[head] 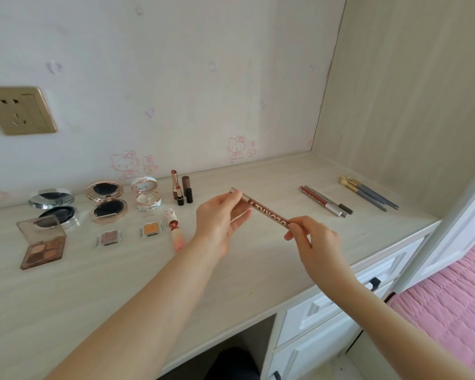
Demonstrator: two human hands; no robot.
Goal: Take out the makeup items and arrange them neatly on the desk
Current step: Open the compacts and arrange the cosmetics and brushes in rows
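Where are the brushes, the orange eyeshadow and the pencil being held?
brushes point(368, 192): head view, on the grey handles.
orange eyeshadow point(151, 229): head view, on the orange pan.
pencil point(266, 211): head view, on its lettered barrel.

Three compacts point(55, 208), three lipsticks point(174, 185)

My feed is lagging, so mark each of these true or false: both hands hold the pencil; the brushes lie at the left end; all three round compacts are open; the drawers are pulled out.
1. Both hands hold the pencil. True: left hand and right hand grip its ends.
2. The brushes lie at the left end. False: far right.
3. All three round compacts are open. True.
4. The drawers are pulled out. False: shut.
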